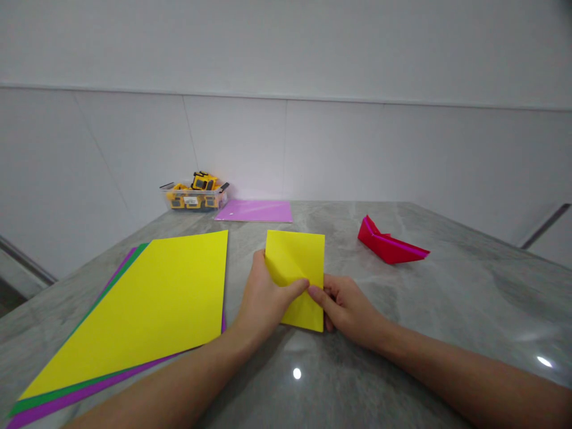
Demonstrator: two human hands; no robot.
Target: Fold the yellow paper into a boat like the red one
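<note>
A small yellow paper rectangle (pixel 297 253) is held slightly raised above the grey table, in the middle of the head view. My left hand (pixel 268 292) grips its left side, with the thumb lying across the front and the other fingers hidden behind. On the right edge, my right hand (pixel 342 304) pinches the paper, its thumb on the front and curled fingers behind. Both thumb tips nearly meet at the paper's middle right.
Large yellow, green and purple sheets (pixel 156 298) lie stacked on the left of the grey marbled table (pixel 447 316). A red folded paper boat (pixel 391 245) sits at right. Farther back are a pink packet (pixel 257 211) and a clear box (pixel 192 199) of yellow toy vehicles.
</note>
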